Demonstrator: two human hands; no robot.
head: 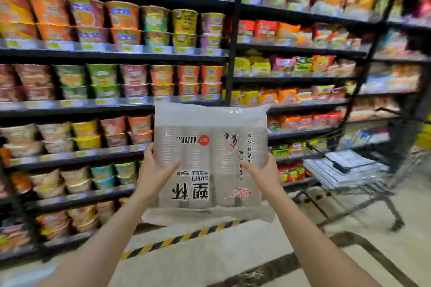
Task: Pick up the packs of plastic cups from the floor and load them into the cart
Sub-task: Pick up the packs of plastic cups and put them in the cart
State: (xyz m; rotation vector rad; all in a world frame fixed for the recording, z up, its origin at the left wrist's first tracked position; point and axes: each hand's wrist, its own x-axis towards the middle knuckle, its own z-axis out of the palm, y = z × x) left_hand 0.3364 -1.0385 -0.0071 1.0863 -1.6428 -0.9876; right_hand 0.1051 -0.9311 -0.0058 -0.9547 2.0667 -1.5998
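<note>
Head view: pack of plastic cups (211,158) mid-frame, off the floor, gripped at both sides by left hand (155,170) and right hand (264,171); shopping cart (345,170) right of frame; loading not yet done; other packs unseen.

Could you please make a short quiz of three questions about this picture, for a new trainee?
1. True or false: both hands hold the pack of cups.
2. Where is the cart? A) right of the pack B) left of the pack
3. Fill in: the print on the pack reads upside ____.

Key: 1 true, left hand and right hand each keep a grip on one side; 2 A; 3 down.
</note>
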